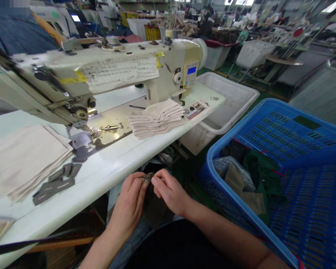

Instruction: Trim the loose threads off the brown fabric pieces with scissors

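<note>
My left hand (132, 198) and my right hand (169, 189) meet over my lap, just off the front edge of the sewing table. Between their pinched fingertips is a small piece of dark brownish fabric (149, 177), whose lower part hangs down in shadow. Both hands are closed on it. Above them on the table stands a sewing machine (123, 71). A stack of folded beige fabric pieces (156, 118) lies right of its needle area, and a flat pile of beige fabric (25, 157) lies to the left. Dark grey labels (54, 186) rest beside that pile.
A blue plastic basket (217, 175) holding green and brown cloth stands at my right. Behind it is a white bin (229, 93). A small parts tray (196, 109) is set into the table's right end. Other machines and bins fill the background.
</note>
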A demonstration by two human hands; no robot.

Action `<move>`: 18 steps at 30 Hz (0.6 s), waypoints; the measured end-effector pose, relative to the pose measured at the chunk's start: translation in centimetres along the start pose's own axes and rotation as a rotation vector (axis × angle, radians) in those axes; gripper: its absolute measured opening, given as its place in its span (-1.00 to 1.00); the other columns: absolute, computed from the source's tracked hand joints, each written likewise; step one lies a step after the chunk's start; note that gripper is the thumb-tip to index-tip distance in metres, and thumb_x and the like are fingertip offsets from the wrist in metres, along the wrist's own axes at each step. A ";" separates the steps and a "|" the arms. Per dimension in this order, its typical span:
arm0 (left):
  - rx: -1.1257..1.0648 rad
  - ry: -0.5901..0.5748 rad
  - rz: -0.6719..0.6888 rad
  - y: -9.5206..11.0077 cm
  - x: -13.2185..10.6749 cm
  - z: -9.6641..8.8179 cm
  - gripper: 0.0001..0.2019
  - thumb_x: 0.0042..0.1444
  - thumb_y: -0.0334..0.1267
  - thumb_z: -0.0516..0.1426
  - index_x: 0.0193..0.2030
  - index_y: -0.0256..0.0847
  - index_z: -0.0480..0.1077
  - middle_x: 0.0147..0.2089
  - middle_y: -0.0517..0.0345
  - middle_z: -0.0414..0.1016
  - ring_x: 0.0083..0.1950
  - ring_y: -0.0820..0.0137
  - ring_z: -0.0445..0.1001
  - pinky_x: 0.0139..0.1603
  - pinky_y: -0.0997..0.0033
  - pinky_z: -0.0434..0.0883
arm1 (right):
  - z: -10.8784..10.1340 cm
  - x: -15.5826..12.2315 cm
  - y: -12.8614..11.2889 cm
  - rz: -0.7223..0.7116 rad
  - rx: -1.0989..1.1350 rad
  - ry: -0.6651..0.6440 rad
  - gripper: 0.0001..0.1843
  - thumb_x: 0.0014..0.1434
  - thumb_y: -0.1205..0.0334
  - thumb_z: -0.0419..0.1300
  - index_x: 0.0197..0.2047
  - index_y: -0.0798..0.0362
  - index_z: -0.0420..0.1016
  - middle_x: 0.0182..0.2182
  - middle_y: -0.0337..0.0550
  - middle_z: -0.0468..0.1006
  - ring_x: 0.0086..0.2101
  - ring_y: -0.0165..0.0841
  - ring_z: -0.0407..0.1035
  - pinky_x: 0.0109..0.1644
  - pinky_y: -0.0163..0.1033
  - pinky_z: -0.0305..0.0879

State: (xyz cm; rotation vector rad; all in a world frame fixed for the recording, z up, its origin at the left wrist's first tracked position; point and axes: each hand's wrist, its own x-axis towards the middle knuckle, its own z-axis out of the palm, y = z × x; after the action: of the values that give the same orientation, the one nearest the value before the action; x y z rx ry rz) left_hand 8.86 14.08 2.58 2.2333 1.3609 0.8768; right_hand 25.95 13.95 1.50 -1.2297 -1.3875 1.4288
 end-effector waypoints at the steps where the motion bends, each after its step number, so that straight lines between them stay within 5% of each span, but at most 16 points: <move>1: 0.001 0.002 0.002 0.0 0.0 0.0 -0.84 0.40 -0.28 -0.01 -0.11 -0.14 0.39 -0.06 0.07 0.45 -0.03 0.32 0.49 0.00 0.31 0.48 | 0.0 0.1 0.1 0.008 0.013 0.001 -0.78 0.42 0.08 0.03 -0.28 -0.03 0.25 -0.54 -0.37 0.30 -0.48 -0.39 0.26 -0.32 -0.29 0.19; 18: -0.017 0.045 -0.024 0.5 0.1 0.1 -0.84 0.35 -0.28 0.03 -0.18 -0.12 0.44 -0.13 0.03 0.52 -0.10 0.25 0.55 -0.08 0.24 0.54 | -0.2 0.5 -0.6 0.109 0.244 -0.046 -0.78 0.34 0.10 0.14 -0.31 0.00 0.27 -0.62 -0.43 0.27 -0.58 -0.47 0.16 -0.45 -0.33 0.12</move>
State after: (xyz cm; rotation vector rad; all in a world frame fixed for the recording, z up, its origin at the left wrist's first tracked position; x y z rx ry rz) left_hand 9.30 13.95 2.89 2.1924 1.3925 0.9323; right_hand 25.93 14.54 2.00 -1.1338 -1.1501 1.6570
